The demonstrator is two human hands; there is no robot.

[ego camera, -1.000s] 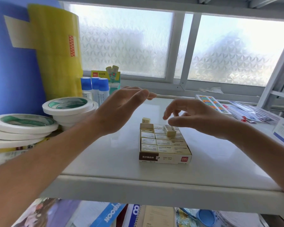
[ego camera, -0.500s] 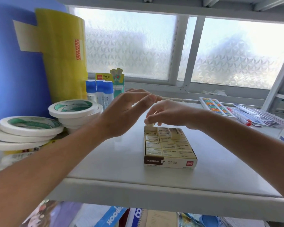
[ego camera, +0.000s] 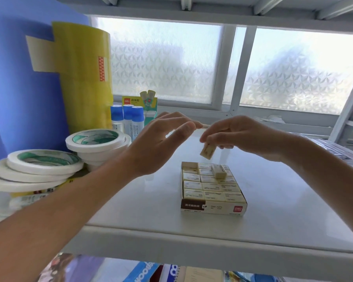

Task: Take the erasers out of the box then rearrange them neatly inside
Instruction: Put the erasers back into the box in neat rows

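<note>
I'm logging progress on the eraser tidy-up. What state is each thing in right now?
Right hand: raised above the box, pinching one eraser.
Held eraser: lifted clear, tilted.
Left hand: open, fingers spread, holding nothing.
Box: open, on the shelf, mostly full; far-left corner slot empty.
Loose eraser: lying askew on top of the packed rows.
Glue sticks: upright, capped.
Tape rolls: stacked at the left.

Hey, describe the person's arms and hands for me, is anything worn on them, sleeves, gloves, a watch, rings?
Both forearms are bare as far as the frame shows: no sleeves in view. The left hand and right hand have no gloves. No watch, bracelet or ring is visible on either wrist or on the fingers that show.
</note>
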